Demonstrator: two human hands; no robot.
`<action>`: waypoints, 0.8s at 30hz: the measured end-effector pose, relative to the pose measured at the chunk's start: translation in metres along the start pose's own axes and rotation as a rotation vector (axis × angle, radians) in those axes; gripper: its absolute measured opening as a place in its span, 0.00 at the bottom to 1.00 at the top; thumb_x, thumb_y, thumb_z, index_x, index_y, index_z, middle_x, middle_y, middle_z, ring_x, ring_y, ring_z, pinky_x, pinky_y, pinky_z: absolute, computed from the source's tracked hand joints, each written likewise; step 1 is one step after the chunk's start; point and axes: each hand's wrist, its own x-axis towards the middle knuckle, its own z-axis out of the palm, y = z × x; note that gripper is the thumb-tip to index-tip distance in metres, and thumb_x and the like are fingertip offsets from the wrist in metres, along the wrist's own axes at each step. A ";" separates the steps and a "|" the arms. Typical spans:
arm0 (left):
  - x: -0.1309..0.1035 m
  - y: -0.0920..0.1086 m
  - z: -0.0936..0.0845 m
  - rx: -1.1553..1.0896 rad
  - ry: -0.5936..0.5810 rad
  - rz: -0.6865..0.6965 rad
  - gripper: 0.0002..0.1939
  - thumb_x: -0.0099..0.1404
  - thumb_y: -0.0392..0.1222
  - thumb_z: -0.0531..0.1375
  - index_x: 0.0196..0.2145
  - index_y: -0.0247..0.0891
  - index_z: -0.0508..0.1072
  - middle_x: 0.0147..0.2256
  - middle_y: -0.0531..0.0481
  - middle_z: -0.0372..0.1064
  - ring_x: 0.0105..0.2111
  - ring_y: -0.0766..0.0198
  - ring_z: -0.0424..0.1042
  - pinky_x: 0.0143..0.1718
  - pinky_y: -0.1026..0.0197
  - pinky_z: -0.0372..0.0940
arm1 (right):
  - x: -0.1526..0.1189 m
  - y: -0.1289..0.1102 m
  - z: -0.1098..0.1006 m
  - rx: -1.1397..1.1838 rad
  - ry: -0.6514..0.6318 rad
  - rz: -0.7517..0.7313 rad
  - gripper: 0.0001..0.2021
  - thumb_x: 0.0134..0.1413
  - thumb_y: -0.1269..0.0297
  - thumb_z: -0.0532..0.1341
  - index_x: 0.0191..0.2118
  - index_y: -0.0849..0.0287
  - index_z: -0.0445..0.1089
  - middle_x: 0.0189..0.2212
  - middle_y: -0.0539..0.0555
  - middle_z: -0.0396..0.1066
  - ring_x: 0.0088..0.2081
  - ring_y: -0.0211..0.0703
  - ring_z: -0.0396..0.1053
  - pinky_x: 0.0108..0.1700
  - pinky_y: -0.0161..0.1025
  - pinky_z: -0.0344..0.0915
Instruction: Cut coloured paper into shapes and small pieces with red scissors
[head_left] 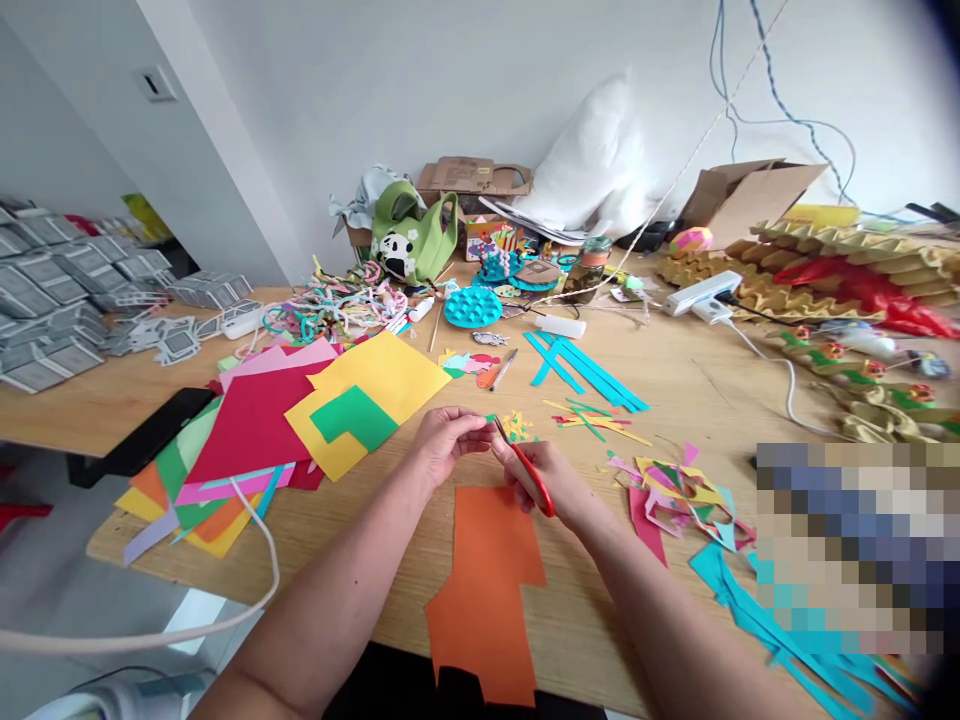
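Observation:
My left hand (450, 440) pinches a tiny green piece (491, 418) between thumb and fingertips. Close to its right, my right hand (536, 475) is closed round the red handles of a pair of scissors (534, 478), whose blades point up and left at the green piece. Small yellow and green snippets (517, 427) lie just beyond the scissors. Below both hands an orange sheet (487, 590) with cut edges reaches over the table's front edge, its top right corner partly under my right hand.
Coloured sheets (251, 420) are piled at left. Blue strips (589, 372), thin paper strips (600, 415) and scraps (682, 495) lie right of centre. Behind stand a green bag (420, 240), a blue textured disc (472, 307) and a jar (591, 265). A power strip (703, 292) trails a white cable.

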 end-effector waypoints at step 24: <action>-0.002 0.005 0.001 0.039 -0.017 -0.021 0.11 0.38 0.38 0.69 0.21 0.31 0.73 0.23 0.45 0.74 0.24 0.62 0.73 0.30 0.59 0.68 | 0.003 0.007 -0.002 -0.097 -0.006 -0.041 0.26 0.52 0.41 0.57 0.17 0.58 0.58 0.09 0.46 0.58 0.11 0.35 0.59 0.15 0.30 0.52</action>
